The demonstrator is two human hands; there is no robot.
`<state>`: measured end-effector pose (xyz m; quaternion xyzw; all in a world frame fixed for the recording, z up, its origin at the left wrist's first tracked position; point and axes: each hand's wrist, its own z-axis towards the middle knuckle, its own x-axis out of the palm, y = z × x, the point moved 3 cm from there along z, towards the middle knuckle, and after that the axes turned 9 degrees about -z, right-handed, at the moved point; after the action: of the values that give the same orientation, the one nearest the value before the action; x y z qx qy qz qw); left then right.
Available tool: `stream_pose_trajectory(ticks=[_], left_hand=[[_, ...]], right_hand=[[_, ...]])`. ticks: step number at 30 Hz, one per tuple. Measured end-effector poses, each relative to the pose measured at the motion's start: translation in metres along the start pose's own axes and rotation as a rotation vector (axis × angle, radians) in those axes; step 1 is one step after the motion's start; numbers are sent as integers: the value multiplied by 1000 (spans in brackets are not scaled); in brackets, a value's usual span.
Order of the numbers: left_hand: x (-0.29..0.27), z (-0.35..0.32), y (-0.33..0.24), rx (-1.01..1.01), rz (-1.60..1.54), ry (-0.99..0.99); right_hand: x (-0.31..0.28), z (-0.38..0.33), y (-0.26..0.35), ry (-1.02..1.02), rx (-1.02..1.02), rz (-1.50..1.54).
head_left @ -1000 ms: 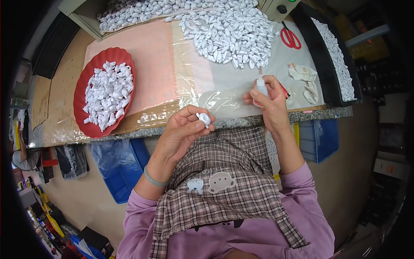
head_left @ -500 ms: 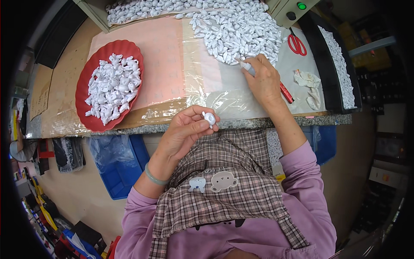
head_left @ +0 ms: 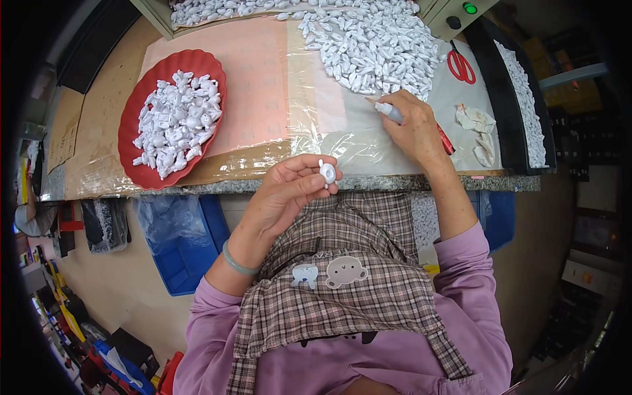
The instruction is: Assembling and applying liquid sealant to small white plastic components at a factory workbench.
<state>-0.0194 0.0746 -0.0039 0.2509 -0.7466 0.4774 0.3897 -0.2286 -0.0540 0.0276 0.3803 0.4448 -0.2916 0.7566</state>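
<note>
My left hand (head_left: 288,194) is held near the table's front edge, its fingertips pinching a small white plastic part (head_left: 327,173). My right hand (head_left: 417,127) rests on the clear plastic sheet (head_left: 329,131), gripping a thin grey pen-like tool (head_left: 388,110) whose tip points up-left. Just beyond that tool lies a big heap of small white parts (head_left: 378,46). A red round tray (head_left: 168,118) at the left holds more of the same white parts.
Red-handled scissors (head_left: 461,66) lie at the right, with crumpled white gloves (head_left: 479,131) below them. A long black tray (head_left: 520,99) of white parts runs along the right edge. A grey box with a green light (head_left: 461,10) stands behind. Blue bins (head_left: 187,250) sit under the table.
My right hand has drawn back from the pile toward the table's middle with the tool. My left hand has lifted slightly, turning the white part upward.
</note>
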Motion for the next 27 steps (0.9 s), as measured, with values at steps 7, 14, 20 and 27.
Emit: stream_pose_trajectory(ticks=[7, 14, 20, 27], left_hand=[[1, 0, -1, -7, -27, 32], [0, 0, 1, -24, -22, -1], [3, 0, 2, 8, 5, -14], [4, 1, 5, 22, 91, -14]], right_hand=[[8, -25, 8, 190, 517, 967], [10, -45, 31, 277, 565, 1261], [3, -55, 47, 253, 553, 1280], [-10, -66, 68, 187, 353, 1035]])
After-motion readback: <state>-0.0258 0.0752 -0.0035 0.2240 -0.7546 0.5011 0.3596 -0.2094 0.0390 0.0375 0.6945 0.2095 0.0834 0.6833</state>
